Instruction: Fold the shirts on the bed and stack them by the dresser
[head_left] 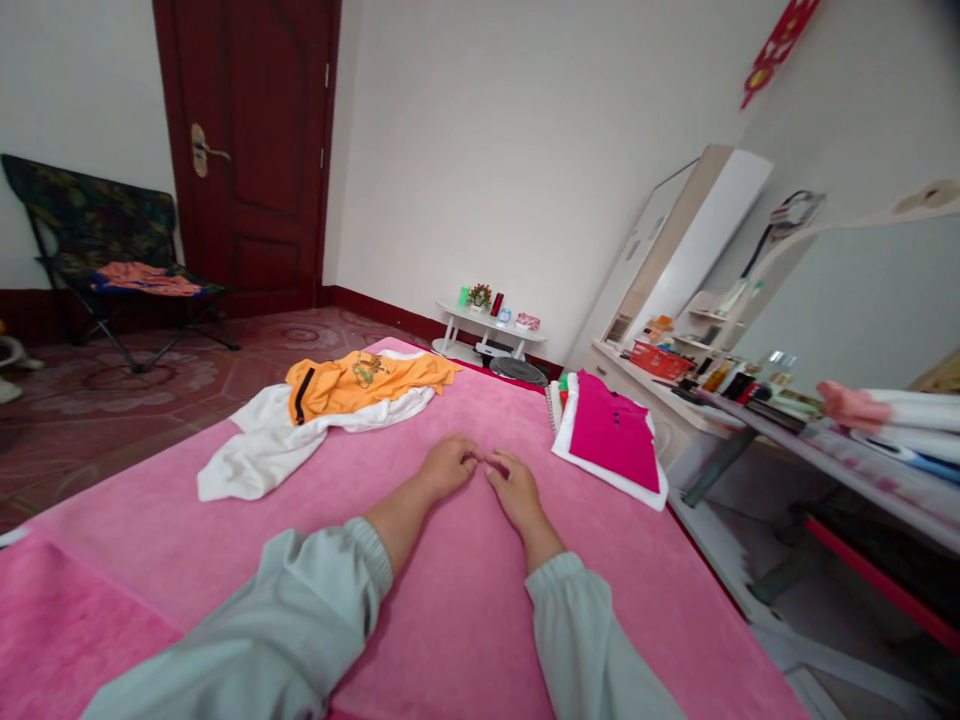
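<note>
My left hand (450,466) and my right hand (516,492) are close together over the middle of the pink bed cover (450,620), fingertips almost meeting. On both, the fingers bend in toward the thumb. Whether a bit of the cover is pinched between them is too small to tell. Beyond my left hand lies a spread orange garment (360,385) with a printed figure and a dark strip, on top of a white garment (259,455). To the right of my right hand, a magenta folded garment (613,432) rests on a white one (652,494) at the bed's edge.
A low white table (491,322) with small items stands past the bed's far end. Along the right are a dresser with a red basket (660,360), bottles and a mirror (870,310). At the left, a camouflage folding chair (97,220) holds cloth near the dark red door (255,150).
</note>
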